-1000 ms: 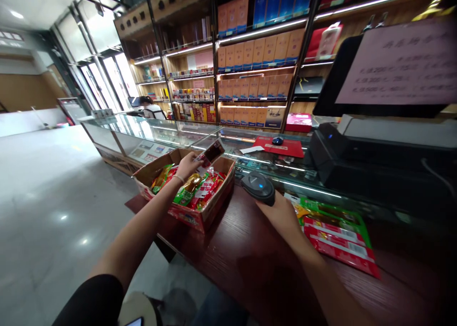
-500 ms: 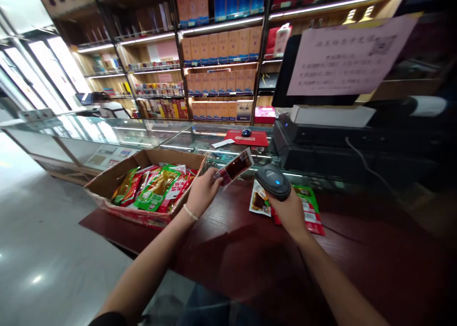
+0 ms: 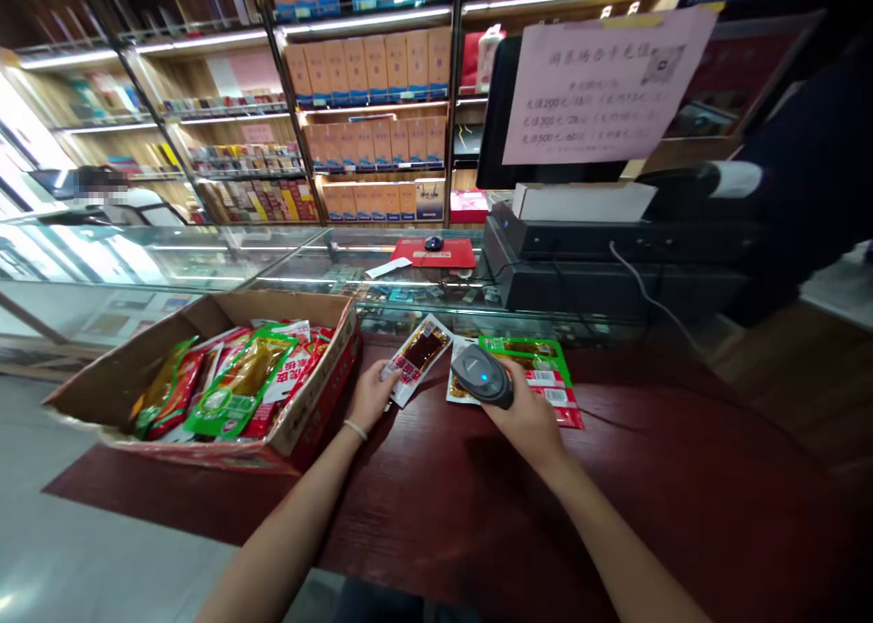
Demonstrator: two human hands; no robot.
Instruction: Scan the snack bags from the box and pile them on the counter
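My left hand point(image 3: 375, 394) pinches the lower end of a white-edged snack packet point(image 3: 421, 354) with a dark window and red print. Wrapped in my right hand point(image 3: 530, 416) is a black barcode scanner point(image 3: 481, 375) with a blue light on top; its head points left towards the packet. Under and behind the scanner lie several other snack packets, among them a green one point(image 3: 556, 355) and a red one point(image 3: 569, 416). To the left of my left hand stands an open cardboard box point(image 3: 320, 414) holding many red and green packets point(image 3: 238, 382).
The dark red wooden counter point(image 3: 409, 514) meets a glass display case point(image 3: 273, 255). A mouse point(image 3: 434, 243) sits on a red pad point(image 3: 454, 256). Behind are a monitor with a pink notice point(image 3: 593, 91), dark cash-register equipment point(image 3: 614, 277) and lit shelves of boxes. A person point(image 3: 129, 200) is at far left.
My view has turned right, so the scene shifts left. The packet in my left hand is lower and closer to the scanner, its front now facing up more.
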